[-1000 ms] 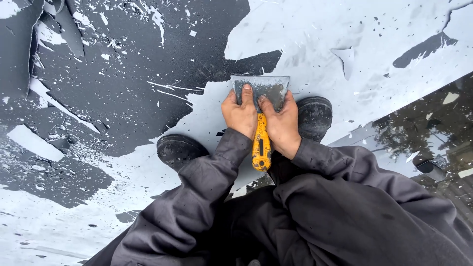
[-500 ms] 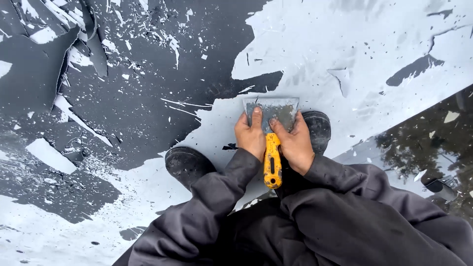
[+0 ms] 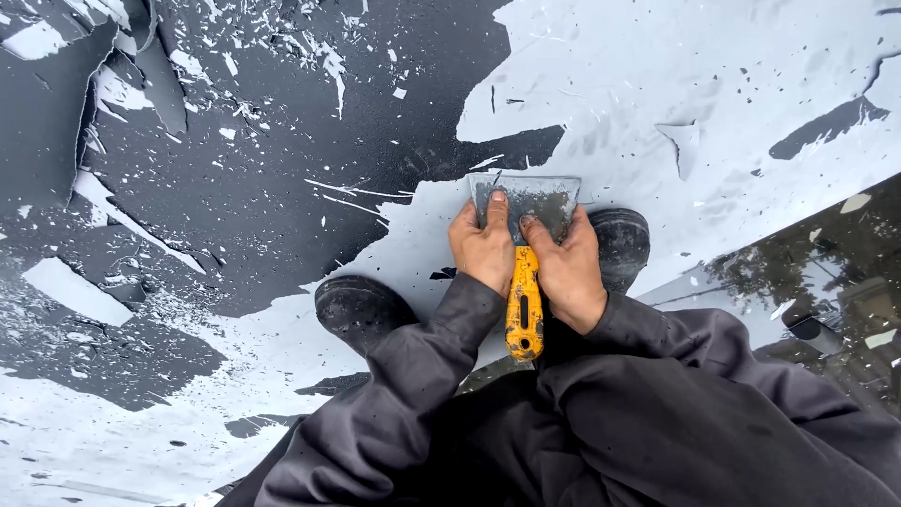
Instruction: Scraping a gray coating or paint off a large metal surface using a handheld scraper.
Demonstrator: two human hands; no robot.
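Both hands, left hand [image 3: 483, 249] and right hand [image 3: 566, 266], clamp a yellow-handled, wide steel-bladed scraper [image 3: 525, 246] against the white paint coating [image 3: 657, 113] on the dark floor [image 3: 235, 188]. Scraping looks mid-stroke; the next push likely needs a low blade angle and firm forward pressure.

Both hands [image 3: 526, 258] hide the scraper [image 3: 524, 314] neck; the legs are cut off below.

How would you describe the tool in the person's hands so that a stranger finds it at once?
Find the wide white coating on the dark surface. At its lower edge both hands press down a scraper. Its yellow handle and broad grey metal blade set it apart from the two dark shoes beside it.
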